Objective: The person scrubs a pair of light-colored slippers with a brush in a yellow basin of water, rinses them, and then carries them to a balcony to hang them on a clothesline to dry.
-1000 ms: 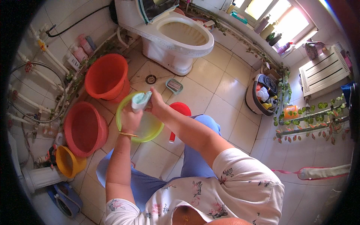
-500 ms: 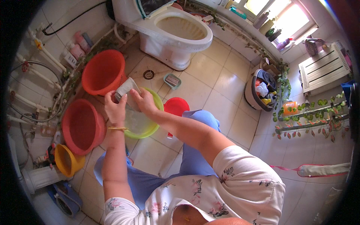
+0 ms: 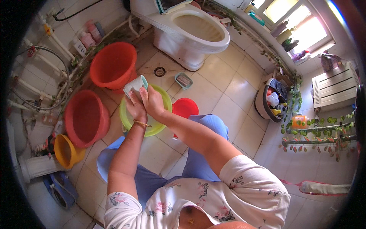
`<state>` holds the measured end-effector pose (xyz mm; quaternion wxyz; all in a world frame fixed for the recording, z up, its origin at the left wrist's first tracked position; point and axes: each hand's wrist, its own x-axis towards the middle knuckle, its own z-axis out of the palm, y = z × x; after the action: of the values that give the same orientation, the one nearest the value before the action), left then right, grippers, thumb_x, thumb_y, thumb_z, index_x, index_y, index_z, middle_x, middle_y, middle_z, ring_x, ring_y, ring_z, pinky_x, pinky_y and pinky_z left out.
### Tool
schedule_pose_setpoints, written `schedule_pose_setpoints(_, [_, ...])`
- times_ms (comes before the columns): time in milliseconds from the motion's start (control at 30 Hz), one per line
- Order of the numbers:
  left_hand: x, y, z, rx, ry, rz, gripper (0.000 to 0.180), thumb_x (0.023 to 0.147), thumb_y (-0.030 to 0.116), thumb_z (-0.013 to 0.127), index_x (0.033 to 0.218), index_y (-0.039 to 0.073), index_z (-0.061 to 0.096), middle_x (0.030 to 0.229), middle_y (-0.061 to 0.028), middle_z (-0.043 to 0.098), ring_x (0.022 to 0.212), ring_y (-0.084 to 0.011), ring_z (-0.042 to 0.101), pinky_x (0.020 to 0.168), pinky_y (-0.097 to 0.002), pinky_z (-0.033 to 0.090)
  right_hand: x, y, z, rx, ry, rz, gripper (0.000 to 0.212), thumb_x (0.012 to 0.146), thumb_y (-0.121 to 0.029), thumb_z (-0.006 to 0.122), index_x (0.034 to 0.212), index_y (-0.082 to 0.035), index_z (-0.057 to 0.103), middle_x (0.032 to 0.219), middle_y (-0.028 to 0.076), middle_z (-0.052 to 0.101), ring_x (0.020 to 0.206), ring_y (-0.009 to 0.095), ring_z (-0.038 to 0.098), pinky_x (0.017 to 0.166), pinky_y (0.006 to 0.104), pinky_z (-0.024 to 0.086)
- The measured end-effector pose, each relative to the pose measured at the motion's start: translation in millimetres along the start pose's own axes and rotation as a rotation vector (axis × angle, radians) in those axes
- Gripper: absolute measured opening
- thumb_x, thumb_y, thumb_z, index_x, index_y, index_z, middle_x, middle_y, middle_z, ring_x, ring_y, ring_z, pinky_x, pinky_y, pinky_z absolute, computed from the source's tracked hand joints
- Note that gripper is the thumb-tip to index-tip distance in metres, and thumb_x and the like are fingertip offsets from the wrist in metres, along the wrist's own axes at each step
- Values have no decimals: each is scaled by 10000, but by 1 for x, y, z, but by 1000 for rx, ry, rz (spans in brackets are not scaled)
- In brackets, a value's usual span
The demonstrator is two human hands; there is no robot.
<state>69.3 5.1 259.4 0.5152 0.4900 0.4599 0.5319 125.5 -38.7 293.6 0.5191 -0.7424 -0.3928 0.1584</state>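
Teal-edged object (image 3: 135, 84) between left hand (image 3: 135, 109) and right hand (image 3: 153, 102) (lime basin (image 3: 156, 129) below)

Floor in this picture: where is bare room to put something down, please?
The widest bare patch of floor lies between the toilet, the red scoop and the loaded tub. A smaller one lies between the green basin and blue trousers. The left is crowded: orange bucket, pink basin and yellow bucket stand close together.

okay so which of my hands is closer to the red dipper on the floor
Your right hand: it's just left of the red dipper in this view. Your left hand is farther left, on the right hand's far side from the dipper.
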Motion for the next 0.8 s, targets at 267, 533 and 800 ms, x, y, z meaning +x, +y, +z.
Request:
schedule_pose_setpoints(267, [-3, 11, 7, -308, -70, -167, 502, 916, 429, 416, 1093, -30, 519, 1003, -112, 578, 862, -198, 562, 758, -304, 455, 6, -2, -2, 56, 18, -59, 514, 898, -446, 379, 740, 24, 512, 691, 279, 553, 687, 462, 536, 598, 505, 413])
schedule_pose_setpoints(533, [-3, 18, 7, -399, -63, -229, 427, 906, 385, 439, 1091, 11, 527, 1002, -83, 569, 860, -202, 551, 785, -314, 441, 6, -8, 0, 171, 7, -38, 539, 896, -451, 380, 769, 46, 547, 712, 301, 549, 711, 477, 535, 630, 500, 418])
schedule_pose_setpoints(800, [14, 41, -42, 752, -253, 441, 393, 854, 425, 494, 888, 33, 507, 738, -250, 572, 679, -414, 561, 572, -475, 433, 36, 11, -30, 49, 62, -208, 501, 897, -405, 440, 1183, 6, 449, 1123, 223, 518, 1025, 334, 510, 889, 393, 385])
